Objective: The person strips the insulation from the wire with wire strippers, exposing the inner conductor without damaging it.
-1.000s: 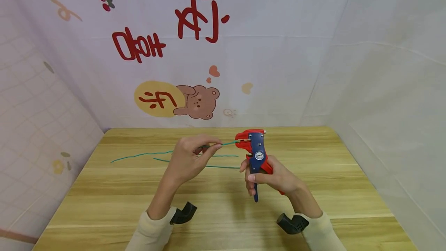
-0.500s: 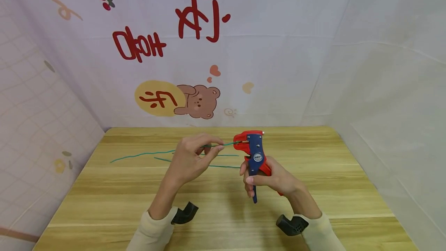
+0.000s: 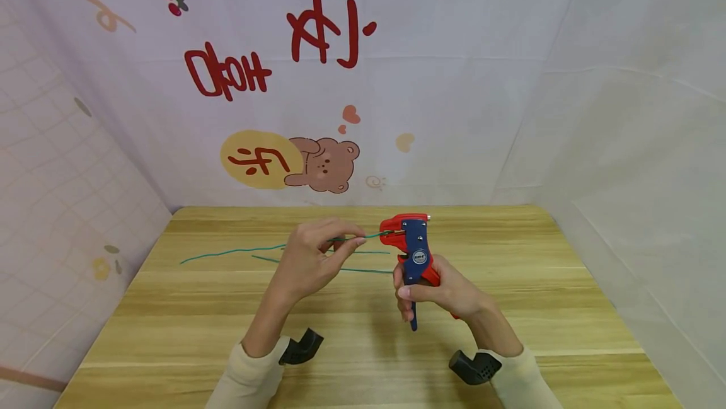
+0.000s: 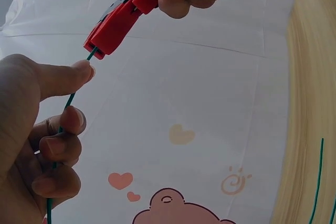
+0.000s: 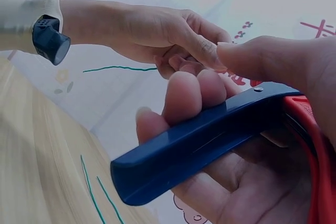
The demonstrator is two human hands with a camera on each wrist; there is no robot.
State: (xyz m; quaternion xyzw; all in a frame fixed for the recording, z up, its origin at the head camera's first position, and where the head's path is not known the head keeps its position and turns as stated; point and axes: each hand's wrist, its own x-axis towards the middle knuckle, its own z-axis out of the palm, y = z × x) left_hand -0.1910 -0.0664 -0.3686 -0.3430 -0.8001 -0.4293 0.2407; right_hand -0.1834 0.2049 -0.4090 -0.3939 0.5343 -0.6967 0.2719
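Observation:
In the head view my left hand [image 3: 312, 261] pinches a thin green wire [image 3: 372, 235] between thumb and forefinger. The wire's tail trails out to the left behind that hand. Its right end enters the red mouth of a red and blue wire stripper [image 3: 416, 245]; the tip is hidden inside. My right hand [image 3: 448, 288] grips the stripper upright by its handles, fingers wrapped round the blue handle [image 5: 199, 137], as the right wrist view shows. From the left wrist, the wire [image 4: 71, 99] runs past the curled fingers [image 4: 60, 148] up to the stripper's red head [image 4: 118, 27].
Two more green wires [image 3: 368, 252] [image 3: 365, 270] lie on the wooden table [image 3: 363, 358] behind the hands. A printed white cloth [image 3: 454, 113] stands along the table's back, with cloth walls at both sides.
The stripper has shifted slightly left, toward my left hand, and the wire's end sits a little farther inside its mouth. Both hands keep their hold; the head view has drifted slightly.

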